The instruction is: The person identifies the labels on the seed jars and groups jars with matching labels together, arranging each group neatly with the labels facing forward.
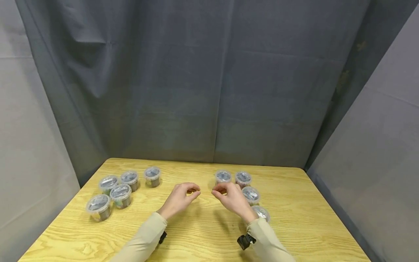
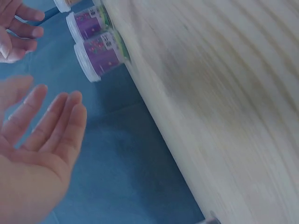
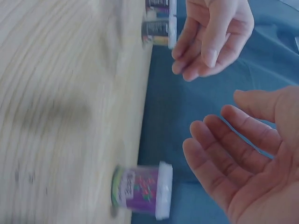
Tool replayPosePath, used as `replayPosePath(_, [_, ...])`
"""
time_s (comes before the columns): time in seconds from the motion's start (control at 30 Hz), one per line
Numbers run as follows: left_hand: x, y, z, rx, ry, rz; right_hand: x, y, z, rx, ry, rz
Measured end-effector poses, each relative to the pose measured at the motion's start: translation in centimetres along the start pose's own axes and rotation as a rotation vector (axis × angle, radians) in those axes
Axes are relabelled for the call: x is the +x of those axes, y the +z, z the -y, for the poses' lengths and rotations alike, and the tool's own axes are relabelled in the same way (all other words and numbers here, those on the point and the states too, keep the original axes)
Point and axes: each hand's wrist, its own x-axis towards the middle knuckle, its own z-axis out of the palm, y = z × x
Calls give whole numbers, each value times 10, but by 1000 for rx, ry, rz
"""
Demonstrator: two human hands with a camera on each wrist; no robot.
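Observation:
My left hand (image 1: 181, 196) hovers over the middle of the table with nothing in it, its fingers loosely bent. Facing it across a small gap, my right hand (image 1: 231, 196) is empty too. In the left wrist view the left palm (image 2: 32, 177) shows bare, and the right wrist view shows a bare right palm (image 3: 257, 186). Nearest the right hand is a small lidded tub (image 1: 223, 176), partly hidden behind it. A purple-labelled tub (image 3: 142, 189) appears below that hand's fingers in the right wrist view.
Several lidded tubs stand at the table's left, among them a front one (image 1: 99, 207) and one set apart (image 1: 152, 177). More line the right side, including a tub (image 1: 250, 195) beside the right wrist. A grey curtain (image 1: 183, 91) hangs behind the wooden table (image 1: 314, 218).

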Motion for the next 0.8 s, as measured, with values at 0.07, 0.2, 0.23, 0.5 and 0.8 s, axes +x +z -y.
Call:
replayPosePath(0.07, [-1, -4, 3, 13, -36, -27, 4, 9, 2, 4, -9, 16])
replayPosePath(0.2, [-3, -10, 10, 53, -98, -89, 14, 26, 4, 17, -12, 46])
replayPosePath(0.23, [-3, -12, 13, 65, -112, -108, 16, 30, 4, 18, -13, 55])
replayPosePath(0.5, [-9, -29, 39, 127, -181, -218, 44, 64, 4, 18, -38, 83])
replayPosePath(0.8, [-16, -51, 63, 161, -254, -332, 67, 94, 19, -36, -41, 129])
